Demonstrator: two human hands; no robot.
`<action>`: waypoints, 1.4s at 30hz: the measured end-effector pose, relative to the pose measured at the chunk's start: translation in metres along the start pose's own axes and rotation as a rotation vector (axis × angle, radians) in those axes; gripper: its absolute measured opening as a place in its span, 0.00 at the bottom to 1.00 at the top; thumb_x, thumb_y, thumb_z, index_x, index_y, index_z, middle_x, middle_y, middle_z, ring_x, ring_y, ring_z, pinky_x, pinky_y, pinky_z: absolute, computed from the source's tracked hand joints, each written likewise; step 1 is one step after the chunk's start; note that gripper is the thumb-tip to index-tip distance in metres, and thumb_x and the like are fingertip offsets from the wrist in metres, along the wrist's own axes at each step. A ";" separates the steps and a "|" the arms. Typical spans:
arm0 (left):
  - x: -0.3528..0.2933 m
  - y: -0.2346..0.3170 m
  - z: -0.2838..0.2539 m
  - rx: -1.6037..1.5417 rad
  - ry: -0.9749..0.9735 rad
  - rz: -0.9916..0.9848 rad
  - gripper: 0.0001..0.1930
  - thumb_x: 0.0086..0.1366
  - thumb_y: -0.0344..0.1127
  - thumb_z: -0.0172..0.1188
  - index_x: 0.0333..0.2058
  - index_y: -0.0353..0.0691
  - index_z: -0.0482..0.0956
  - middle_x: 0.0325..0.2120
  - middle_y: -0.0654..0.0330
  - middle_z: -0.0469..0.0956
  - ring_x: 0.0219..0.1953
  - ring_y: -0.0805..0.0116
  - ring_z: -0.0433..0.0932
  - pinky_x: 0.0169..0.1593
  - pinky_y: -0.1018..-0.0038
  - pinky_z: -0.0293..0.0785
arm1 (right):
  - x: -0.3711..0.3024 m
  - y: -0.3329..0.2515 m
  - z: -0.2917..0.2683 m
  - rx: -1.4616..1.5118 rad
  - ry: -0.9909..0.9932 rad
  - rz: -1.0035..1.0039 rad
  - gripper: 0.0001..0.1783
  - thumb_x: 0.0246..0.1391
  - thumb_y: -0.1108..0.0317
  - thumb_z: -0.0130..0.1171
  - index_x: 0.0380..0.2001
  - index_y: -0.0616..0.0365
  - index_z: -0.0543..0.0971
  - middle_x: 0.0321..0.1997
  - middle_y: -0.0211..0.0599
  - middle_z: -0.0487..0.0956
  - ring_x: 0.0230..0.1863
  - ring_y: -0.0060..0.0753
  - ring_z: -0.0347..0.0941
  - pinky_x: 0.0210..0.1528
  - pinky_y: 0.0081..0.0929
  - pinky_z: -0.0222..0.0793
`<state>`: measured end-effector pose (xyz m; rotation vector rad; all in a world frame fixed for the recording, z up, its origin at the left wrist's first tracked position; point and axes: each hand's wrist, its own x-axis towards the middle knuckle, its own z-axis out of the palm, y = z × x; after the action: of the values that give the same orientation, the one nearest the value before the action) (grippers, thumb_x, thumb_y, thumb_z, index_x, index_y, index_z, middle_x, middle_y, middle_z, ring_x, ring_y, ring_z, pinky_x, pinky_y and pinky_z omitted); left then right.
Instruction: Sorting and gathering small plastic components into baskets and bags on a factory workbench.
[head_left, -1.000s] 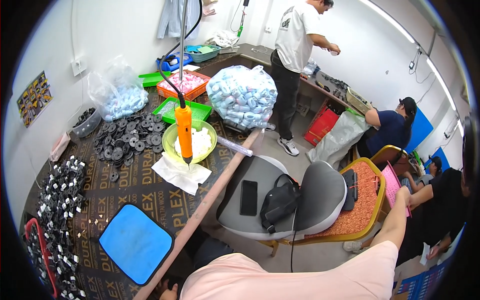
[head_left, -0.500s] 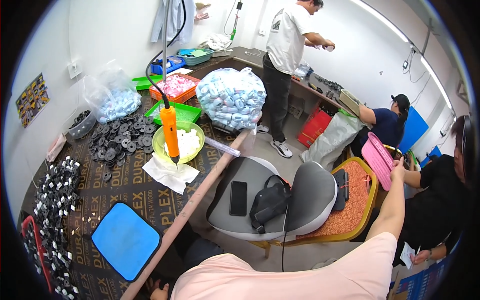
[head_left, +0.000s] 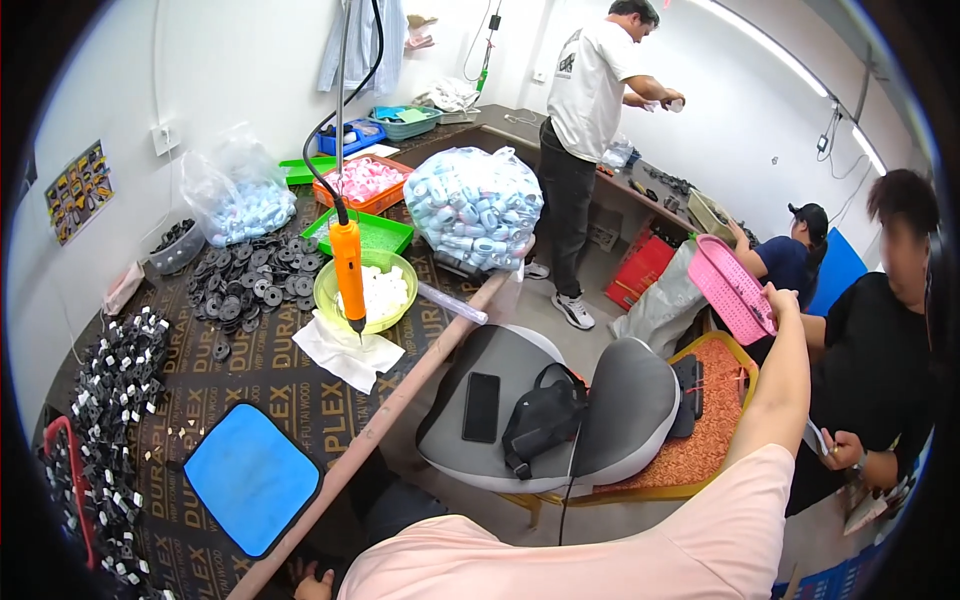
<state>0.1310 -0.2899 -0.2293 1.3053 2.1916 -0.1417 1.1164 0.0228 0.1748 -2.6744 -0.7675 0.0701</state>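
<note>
At the right, my right arm stretches out and my right hand (head_left: 783, 301) is closed on the end of a pink plastic basket (head_left: 735, 290). The basket is tilted, with its perforated wall showing. Close behind it, the forearm of a person in black (head_left: 868, 350) reaches toward the same end; that hand is hidden. My left hand (head_left: 314, 584) is low in the picture beside the table edge, its fingers curled and partly cut off. What lies in them cannot be made out. Nearest to it on the table is a blue mat (head_left: 252, 480) with a black border.
An orange electric screwdriver (head_left: 348, 270) hangs over a yellow-green bowl (head_left: 385, 315) of white parts. Black discs (head_left: 250, 280) and black-and-white parts (head_left: 120, 400) are piled on the table. A grey chair (head_left: 470, 400) carries a phone and black bag. Another person (head_left: 590, 90) stands behind.
The pink basket has swung down and a little left, with my right hand on it. The person in black has come further into view. My left hand is nearly still.
</note>
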 end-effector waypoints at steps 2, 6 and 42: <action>0.034 0.005 0.021 -0.197 -0.071 0.107 0.32 0.60 0.60 0.49 0.58 0.49 0.65 0.65 0.55 0.50 0.67 0.52 0.41 0.67 0.64 0.42 | 0.014 0.031 -0.072 -0.208 0.350 -0.094 0.51 0.52 0.38 0.47 0.60 0.76 0.50 0.50 0.61 0.71 0.22 0.41 0.75 0.28 0.35 0.74; 0.012 0.000 0.004 -0.116 -0.022 0.043 0.32 0.60 0.60 0.49 0.58 0.49 0.65 0.65 0.55 0.50 0.67 0.53 0.41 0.67 0.64 0.41 | -0.038 -0.025 -0.017 -0.076 0.390 0.169 0.53 0.53 0.39 0.46 0.58 0.79 0.41 0.48 0.66 0.72 0.44 0.55 0.74 0.48 0.41 0.68; 0.014 0.032 -0.009 -0.176 -0.230 -0.142 0.38 0.60 0.67 0.40 0.64 0.54 0.50 0.66 0.55 0.46 0.66 0.55 0.46 0.65 0.60 0.44 | -0.683 -0.153 0.381 -0.264 -1.091 -1.383 0.37 0.53 0.37 0.45 0.64 0.36 0.56 0.71 0.39 0.45 0.70 0.55 0.37 0.62 0.66 0.43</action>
<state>0.1492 -0.2594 -0.2226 0.9866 2.0485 -0.1424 0.4032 -0.0898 -0.1616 -1.4881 -2.8069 1.1072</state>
